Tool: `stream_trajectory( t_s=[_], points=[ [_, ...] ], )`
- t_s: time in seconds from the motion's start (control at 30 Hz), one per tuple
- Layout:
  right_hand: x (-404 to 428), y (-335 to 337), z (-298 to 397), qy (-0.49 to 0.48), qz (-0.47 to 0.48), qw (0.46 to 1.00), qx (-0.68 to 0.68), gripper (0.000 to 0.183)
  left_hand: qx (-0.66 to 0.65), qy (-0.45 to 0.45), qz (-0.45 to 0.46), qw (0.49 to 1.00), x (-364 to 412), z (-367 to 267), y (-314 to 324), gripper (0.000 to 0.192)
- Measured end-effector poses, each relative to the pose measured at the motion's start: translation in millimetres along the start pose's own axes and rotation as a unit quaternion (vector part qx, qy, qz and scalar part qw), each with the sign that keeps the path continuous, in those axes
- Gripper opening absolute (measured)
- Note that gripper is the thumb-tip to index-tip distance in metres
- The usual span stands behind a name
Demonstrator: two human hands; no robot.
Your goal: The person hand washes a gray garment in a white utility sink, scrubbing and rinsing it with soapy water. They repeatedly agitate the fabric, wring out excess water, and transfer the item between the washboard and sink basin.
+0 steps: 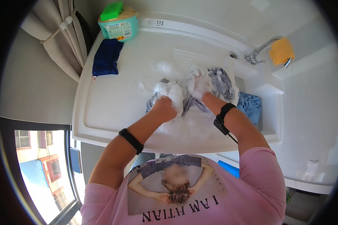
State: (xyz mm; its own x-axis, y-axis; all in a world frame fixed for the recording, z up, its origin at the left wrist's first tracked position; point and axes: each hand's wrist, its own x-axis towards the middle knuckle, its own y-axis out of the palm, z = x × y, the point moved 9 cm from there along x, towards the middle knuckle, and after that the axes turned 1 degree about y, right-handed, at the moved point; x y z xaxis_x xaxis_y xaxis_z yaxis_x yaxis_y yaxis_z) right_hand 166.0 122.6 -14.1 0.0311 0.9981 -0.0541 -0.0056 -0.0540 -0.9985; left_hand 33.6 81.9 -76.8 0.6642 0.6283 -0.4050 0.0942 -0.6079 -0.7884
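A wet grey cloth garment [222,83] lies bunched on the white washboard counter [109,104], with thick white suds over much of it. My left hand [167,102] rests on the garment's left part, its fingers buried in foam. On the middle of the cloth is my right hand [200,83], also coated in suds, with some fingers faintly showing. Foam hides whether either hand grips the fabric. More suds [163,67] lie on the counter just beyond the hands.
A folded navy cloth [107,57] lies at the far left, beside a teal detergent tub [124,28] with a green item on top. At right, a light blue cloth [249,105] sits in the sink basin [270,112]. An orange cloth [281,50] hangs over the chrome faucet [252,57].
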Motion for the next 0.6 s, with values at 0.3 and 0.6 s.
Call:
stream_trajectory(
  t_s=[0.3, 0.6],
  points=[
    [-31, -8, 22, -0.047, -0.080, 0.989, 0.114, 0.030, -0.043, -0.033, -0.014, 0.998, -13, 3, -10, 0.059],
    [-78, -36, 81, -0.175, -0.032, 0.977, 0.116, 0.036, -0.053, -0.049, 0.022, 0.997, -21, 9, -12, 0.058]
  ],
)
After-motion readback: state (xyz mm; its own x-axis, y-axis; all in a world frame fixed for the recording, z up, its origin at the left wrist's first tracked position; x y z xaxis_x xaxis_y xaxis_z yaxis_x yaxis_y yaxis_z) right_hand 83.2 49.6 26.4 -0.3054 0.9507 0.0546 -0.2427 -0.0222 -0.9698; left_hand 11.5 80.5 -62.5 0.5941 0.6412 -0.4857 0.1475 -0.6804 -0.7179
